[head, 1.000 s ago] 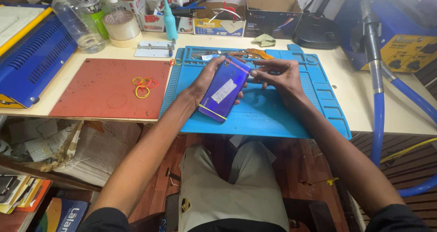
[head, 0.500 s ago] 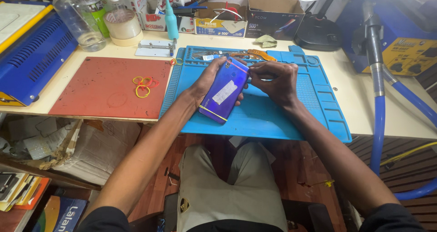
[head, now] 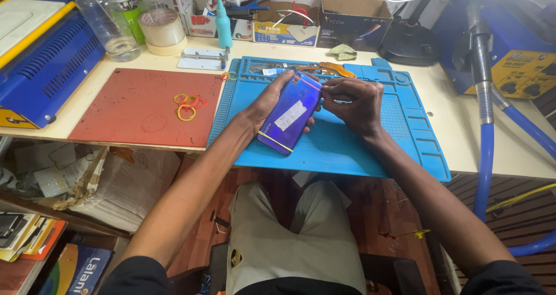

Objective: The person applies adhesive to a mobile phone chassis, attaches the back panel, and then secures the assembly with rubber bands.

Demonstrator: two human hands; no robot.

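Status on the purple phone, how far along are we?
Done: the purple phone is off the blue mat, back cover facing up, a white sticker on it. In hand: the left hand props it tilted while the right hand works at its top edge; what the fingertips do there is hidden. Left: the cover looks closed, no parts laid out. Loose rubber bands lie untouched on the red mat.

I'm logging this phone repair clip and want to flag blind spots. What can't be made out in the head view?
- Face-down side of the purple phone: turned away from the camera.
- Phone's top edge: covered by the right hand, so any tool pinched there is hidden.
- Left hand palm: behind the phone.
- Small parts at the far edge of the blue mat: too small to identify.
- Blue machine: cut by the left edge.
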